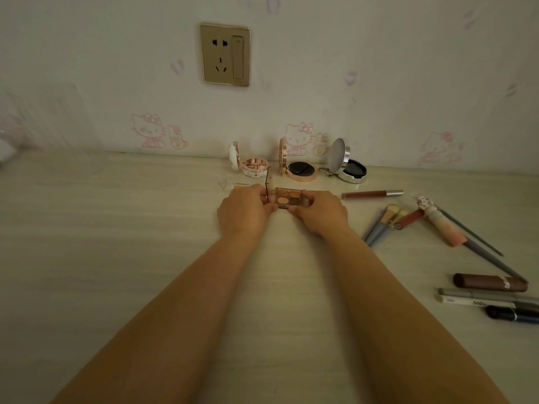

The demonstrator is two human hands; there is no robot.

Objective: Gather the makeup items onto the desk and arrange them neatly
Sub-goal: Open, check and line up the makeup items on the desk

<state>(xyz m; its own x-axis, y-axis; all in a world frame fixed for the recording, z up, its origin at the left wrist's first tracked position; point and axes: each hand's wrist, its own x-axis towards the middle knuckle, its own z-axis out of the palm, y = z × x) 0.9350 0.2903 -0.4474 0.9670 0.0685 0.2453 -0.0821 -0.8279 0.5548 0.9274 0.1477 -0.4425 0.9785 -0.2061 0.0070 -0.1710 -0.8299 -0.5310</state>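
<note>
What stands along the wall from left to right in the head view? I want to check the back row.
White compact with its lid up, then rose-gold cushion compact, then silver compact with its mirror lid raised.

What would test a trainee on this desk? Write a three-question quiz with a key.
1. True or false: both hands hold the palette.
2. How many open compacts stand along the wall?
A. one
B. three
C. five
3. Fill in: the lip gloss lies to the ______ of the right hand.

Key
1. True: the left hand grips its left end by the raised lid, the right hand its right end.
2. B: the white compact, the gold compact and the silver compact.
3. right
</note>
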